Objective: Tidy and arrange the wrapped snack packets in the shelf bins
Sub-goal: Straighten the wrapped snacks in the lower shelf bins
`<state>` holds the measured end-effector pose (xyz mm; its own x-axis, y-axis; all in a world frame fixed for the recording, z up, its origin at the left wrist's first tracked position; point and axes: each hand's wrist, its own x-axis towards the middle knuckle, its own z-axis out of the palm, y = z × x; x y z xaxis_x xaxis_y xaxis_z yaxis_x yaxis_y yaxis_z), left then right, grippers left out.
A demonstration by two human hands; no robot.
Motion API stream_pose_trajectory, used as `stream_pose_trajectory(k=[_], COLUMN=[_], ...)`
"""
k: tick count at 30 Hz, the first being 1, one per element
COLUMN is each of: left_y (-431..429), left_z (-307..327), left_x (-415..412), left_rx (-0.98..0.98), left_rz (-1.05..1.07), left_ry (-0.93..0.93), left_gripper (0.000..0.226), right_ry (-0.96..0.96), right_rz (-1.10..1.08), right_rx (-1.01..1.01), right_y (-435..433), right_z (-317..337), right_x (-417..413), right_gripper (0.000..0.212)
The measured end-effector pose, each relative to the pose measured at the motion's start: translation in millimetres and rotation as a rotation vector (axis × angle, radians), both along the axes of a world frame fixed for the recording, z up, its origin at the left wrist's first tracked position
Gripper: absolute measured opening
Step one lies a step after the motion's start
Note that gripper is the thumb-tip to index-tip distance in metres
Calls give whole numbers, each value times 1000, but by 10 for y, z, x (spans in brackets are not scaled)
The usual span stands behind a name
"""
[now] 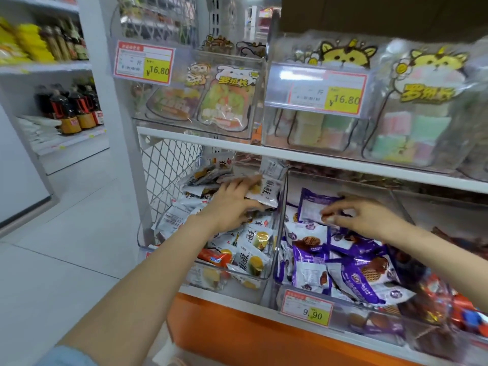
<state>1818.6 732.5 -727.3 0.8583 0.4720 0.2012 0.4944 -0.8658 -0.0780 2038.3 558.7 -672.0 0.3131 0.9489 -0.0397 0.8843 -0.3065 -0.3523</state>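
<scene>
Shelf bins (237,276): clear hard plastic, smooth, glossy, with glare on the walls.
White snack packets (253,239): thin plastic film, shiny, crinkled.
Purple snack packets (364,276): the same glossy film, creased.
Upper pouches (227,101): clear plastic, glossy.
Price tags (306,309): matt printed paper behind a clear plastic cover.
Shelf edge (317,157): white painted metal, smooth.
Side mesh (166,167): white coated metal.
Base panel (237,331): orange, smooth, slight sheen.
Floor (79,220): pale tile, smooth, faintly reflective.
Sleeve (66,356): light blue cloth, matt.

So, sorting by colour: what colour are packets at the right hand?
Purple packets with white; head view.
</scene>
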Motion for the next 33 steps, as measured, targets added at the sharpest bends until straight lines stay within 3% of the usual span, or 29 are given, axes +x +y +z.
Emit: stream_pose_trajectory(k=[3,6,10,13,18,20,22,26,33], left_y=[-58,-58,-27,9,30,41,50,56,10], left_z=[33,32,-58,-126,-123,-121,-131,-172,-178], left_x=[-191,-394,-518,-567,-553,-531,-527,-536,-364], left_rx=[-54,-69,-35,-62,-51,-64,-79,-111,-16], left_rz=[-1,70,182,251,294,304,307,308,385], left_ry=[-148,-178,-49,2,-12,-36,-52,-137,-285], left_gripper=[27,27,45,60,73,74,75,74,92], right_ry=[-167,-108,-107,-214,-379,-502,-556,-434,-70], right_rz=[16,147,356,435,325,302,295,272,262], right_rx=[163,236,163,59,-143,-156,-80,104,162], right_y=[52,174,536,918,1369,1424,1467,1521,1472], right_z=[31,108,113,-28,-272,-337,-378,-322,-155], right_x=[-108,-360,-685,-800,-809,-839,-855,-861,-740], right_gripper=[31,32,42,66,109,117,106,67,61])
